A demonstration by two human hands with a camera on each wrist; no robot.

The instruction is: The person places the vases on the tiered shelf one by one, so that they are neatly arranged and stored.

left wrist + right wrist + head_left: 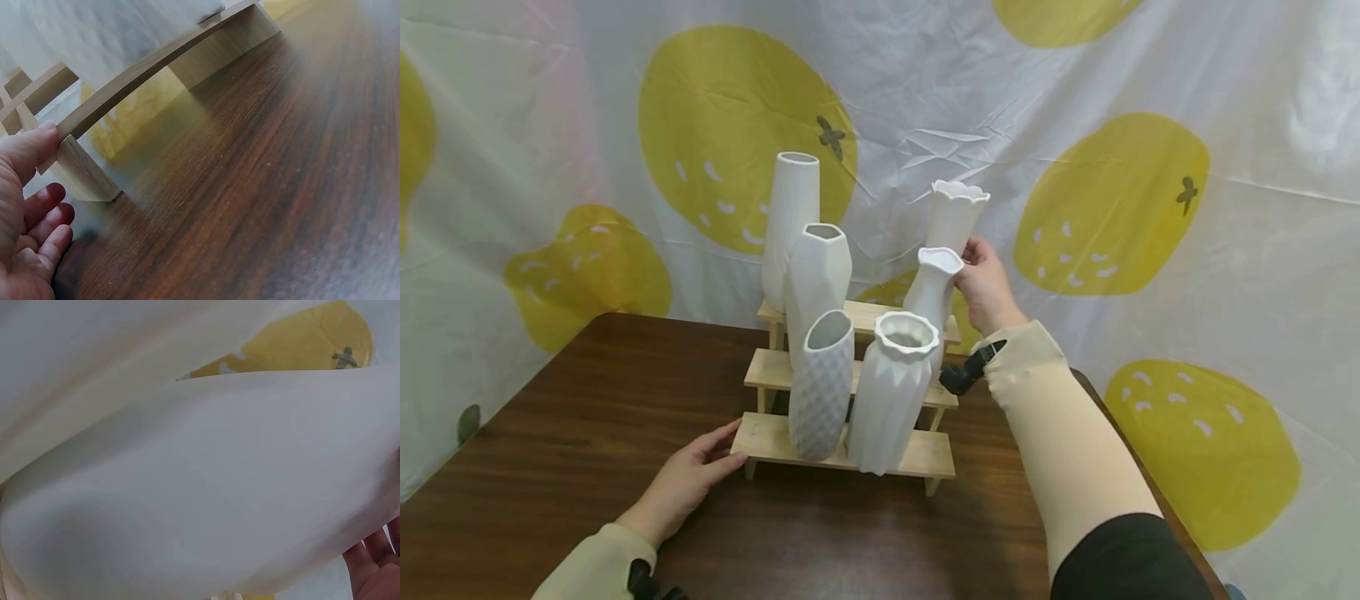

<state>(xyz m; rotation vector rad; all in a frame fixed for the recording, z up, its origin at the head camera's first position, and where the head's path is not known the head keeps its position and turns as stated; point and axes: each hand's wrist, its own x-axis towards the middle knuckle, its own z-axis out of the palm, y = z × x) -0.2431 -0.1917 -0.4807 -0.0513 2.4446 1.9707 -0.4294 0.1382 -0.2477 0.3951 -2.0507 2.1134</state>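
A three-tier wooden stand (782,437) bears several white vases. At its lower left end, my left hand (685,477) holds the corner of the bottom shelf; in the left wrist view the thumb (39,145) presses on the shelf end (94,109), other fingers curled below. My right hand (985,285) grips the scalloped-rim vase (953,218) at the back right of the top tier. The wavy-rim vase (931,287) stands before it and hides its base. A smooth white vase surface (206,481) fills the right wrist view, with fingers (369,565) at the right edge.
In the left column stand a tall plain vase (793,200), a faceted vase (820,271) and a diamond-textured vase (822,400). A ribbed vase (887,408) is at the front right. Behind the dark wooden table (587,417) hangs a lemon-print cloth (925,75).
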